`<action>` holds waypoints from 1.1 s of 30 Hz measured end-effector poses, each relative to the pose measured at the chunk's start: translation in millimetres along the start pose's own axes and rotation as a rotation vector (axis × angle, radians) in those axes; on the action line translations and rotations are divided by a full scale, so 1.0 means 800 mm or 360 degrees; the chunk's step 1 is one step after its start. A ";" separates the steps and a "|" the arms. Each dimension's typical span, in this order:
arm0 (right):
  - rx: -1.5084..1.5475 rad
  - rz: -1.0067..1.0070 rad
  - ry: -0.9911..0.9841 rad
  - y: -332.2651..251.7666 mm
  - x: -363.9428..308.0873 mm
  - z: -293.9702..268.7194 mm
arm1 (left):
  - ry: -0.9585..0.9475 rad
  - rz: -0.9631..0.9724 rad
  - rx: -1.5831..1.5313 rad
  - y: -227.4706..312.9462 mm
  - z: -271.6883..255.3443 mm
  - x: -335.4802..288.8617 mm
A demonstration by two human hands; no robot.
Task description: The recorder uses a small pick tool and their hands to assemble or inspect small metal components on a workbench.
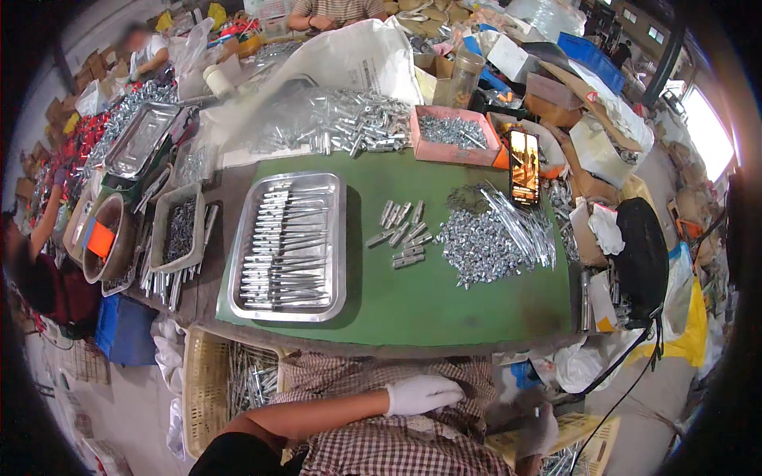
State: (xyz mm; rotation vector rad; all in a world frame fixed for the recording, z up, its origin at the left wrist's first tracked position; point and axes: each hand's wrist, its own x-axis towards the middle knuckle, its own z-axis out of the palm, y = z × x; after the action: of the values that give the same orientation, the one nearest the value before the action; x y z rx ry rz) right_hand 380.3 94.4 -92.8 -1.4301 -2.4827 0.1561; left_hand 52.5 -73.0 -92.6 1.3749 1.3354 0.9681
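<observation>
My left hand, in a white glove, lies palm down across my checked apron, fingers stretched out and holding nothing. My right hand, also gloved, hangs at lower right over a yellow plastic crate of metal parts. It is smeared by motion, so its fingers and anything in them cannot be made out. On the green table mat stands a metal tray with a row of slim metal rods with thicker sleeves. Several short metal cylinders lie right of it, beside a heap of small nuts.
Thin rods lie by the nuts, below a propped phone. A pink bin and a pile of metal anchors stand behind. Left are a bin of dark screws and a yellow basket. Other people sit across.
</observation>
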 end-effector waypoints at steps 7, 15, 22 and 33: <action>0.1026 -0.1604 -0.0545 -0.232 0.079 -0.059 | -0.0170 -0.0782 -0.2114 0.050 -0.019 -0.027; 0.1178 -0.2125 -0.1313 -0.298 0.131 -0.070 | 0.0119 -0.0812 -0.2087 0.017 -0.015 -0.064; 0.2141 -0.1192 -0.1852 -0.274 0.151 -0.082 | -0.0001 -0.0302 -0.2326 0.043 -0.003 -0.061; 0.1308 -0.1237 -0.0770 -0.359 0.150 -0.091 | 0.0626 0.0236 -0.1519 0.085 -0.055 -0.059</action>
State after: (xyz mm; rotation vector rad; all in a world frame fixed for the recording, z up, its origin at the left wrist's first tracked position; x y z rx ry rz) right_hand 105.4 49.1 63.8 -0.0768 -2.5914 1.2725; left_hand 22.0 -111.7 -13.0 0.5586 0.8157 1.7415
